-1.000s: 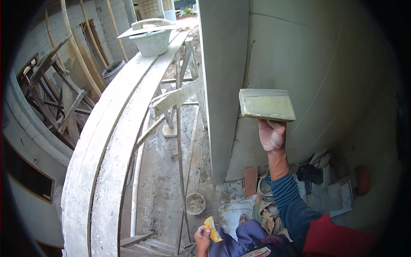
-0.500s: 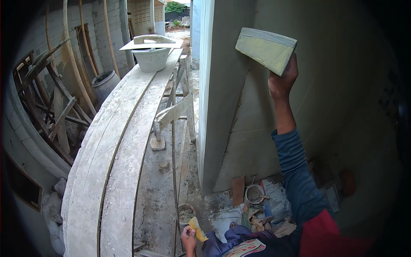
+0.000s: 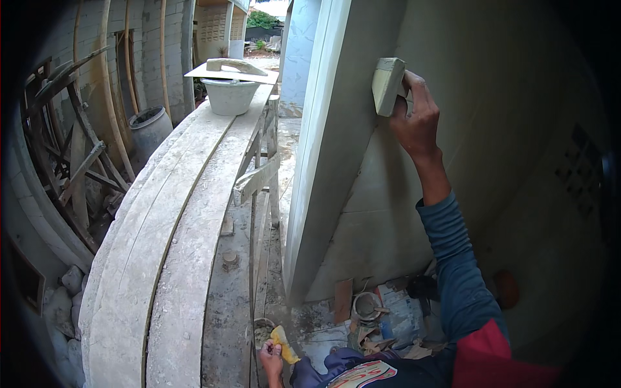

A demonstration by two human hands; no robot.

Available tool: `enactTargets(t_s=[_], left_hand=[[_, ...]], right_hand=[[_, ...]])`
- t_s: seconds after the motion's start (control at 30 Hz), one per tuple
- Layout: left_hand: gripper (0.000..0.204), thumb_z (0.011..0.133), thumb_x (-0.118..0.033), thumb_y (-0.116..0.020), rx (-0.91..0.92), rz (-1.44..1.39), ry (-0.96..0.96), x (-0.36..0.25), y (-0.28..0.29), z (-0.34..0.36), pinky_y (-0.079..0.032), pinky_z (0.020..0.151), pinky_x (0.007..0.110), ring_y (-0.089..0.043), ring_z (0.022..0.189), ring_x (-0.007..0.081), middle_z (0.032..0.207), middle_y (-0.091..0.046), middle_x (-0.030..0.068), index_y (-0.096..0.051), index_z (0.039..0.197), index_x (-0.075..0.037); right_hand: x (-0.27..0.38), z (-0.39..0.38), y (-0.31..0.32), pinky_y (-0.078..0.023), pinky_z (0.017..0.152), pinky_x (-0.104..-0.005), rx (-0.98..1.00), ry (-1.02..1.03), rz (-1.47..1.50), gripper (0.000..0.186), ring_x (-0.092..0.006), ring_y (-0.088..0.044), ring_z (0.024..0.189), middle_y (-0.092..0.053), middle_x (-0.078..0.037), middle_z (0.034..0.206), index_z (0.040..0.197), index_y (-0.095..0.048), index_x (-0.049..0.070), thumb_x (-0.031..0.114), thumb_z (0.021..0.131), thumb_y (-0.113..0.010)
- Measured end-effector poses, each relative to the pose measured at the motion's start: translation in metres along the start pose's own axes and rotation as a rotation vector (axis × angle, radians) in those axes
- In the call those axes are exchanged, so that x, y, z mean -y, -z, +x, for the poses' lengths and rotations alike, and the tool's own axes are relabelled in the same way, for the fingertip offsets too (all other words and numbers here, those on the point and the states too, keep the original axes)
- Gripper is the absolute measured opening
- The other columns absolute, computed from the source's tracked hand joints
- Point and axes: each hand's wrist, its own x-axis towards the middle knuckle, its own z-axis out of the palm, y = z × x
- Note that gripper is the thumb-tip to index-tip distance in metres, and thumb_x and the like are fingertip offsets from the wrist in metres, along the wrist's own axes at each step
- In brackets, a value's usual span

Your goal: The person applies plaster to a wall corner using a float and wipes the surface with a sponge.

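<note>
My right hand (image 3: 417,119) is raised at arm's length, its fingers closed around a thick cream-white block (image 3: 387,87). The block stands nearly edge-on at the grey plastered wall (image 3: 352,129), close to the inner corner; whether its far face touches the plaster is hard to see. Low down by my lap, my left hand (image 3: 272,362) pinches a ragged yellow sponge (image 3: 284,344).
A plank scaffold (image 3: 187,213) on wooden trestles (image 3: 259,178) runs along my left. At its far end sits a grey bucket (image 3: 229,97) with a trowel (image 3: 229,68) across the top. Below lie a small pail (image 3: 367,306) and paper scraps. Timber (image 3: 81,149) leans far left.
The block has turned from showing its broad face to nearly edge-on, and my right hand has come lower with it. My left hand still holds the sponge. The view has shifted slightly.
</note>
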Motion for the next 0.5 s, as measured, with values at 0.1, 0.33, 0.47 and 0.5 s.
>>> enactTargets(t_s=[0.1, 0.33, 0.47, 0.5], left_hand=[[0.014, 0.087, 0.001, -0.065, 0.004, -0.036, -0.002, 0.004, 0.002, 0.002, -0.043, 0.07, 0.022, -0.052, 0.075, 0.0062, 0.084, -0.059, -0.0027, -0.062, 0.1, 0.0], [0.017, 0.086, 0.003, -0.065, -0.096, -0.075, 0.021, 0.015, 0.011, 0.005, -0.045, 0.072, 0.022, -0.053, 0.076, 0.0072, 0.087, -0.059, -0.0011, -0.061, 0.102, 0.0], [0.023, 0.084, 0.004, -0.066, -0.127, -0.086, 0.033, 0.028, 0.022, 0.008, -0.046, 0.075, 0.024, -0.055, 0.08, 0.0098, 0.091, -0.061, 0.0017, -0.059, 0.106, 0.002], [0.023, 0.084, 0.004, -0.066, -0.128, -0.087, 0.032, 0.052, 0.036, 0.014, -0.046, 0.075, 0.024, -0.055, 0.08, 0.0098, 0.091, -0.061, 0.0017, -0.059, 0.106, 0.002]], right_hand=[[0.009, 0.011, -0.006, -0.054, 0.088, -0.043, 0.033, 0.19, -0.097, 0.04, -0.0359, -0.065, 0.101, -0.066, -0.017, 0.106, 0.113, -0.06, 0.001, -0.011, 0.075, -0.059], [0.044, 0.015, 0.0, -0.053, 0.087, -0.0421, 0.241, 0.392, -0.146, 0.04, -0.0331, -0.063, 0.101, -0.065, -0.014, 0.104, 0.111, -0.062, 0.003, -0.007, 0.072, -0.064], [0.021, 0.002, 0.007, -0.052, 0.086, -0.0428, 0.353, 0.47, -0.27, 0.039, -0.0305, -0.063, 0.101, -0.064, -0.013, 0.105, 0.11, -0.063, 0.003, -0.006, 0.072, -0.064], [0.016, 0.007, 0.008, -0.052, 0.086, -0.0428, 0.35, 0.472, -0.269, 0.039, -0.0305, -0.063, 0.101, -0.064, -0.013, 0.105, 0.11, -0.063, 0.003, -0.006, 0.072, -0.064]])
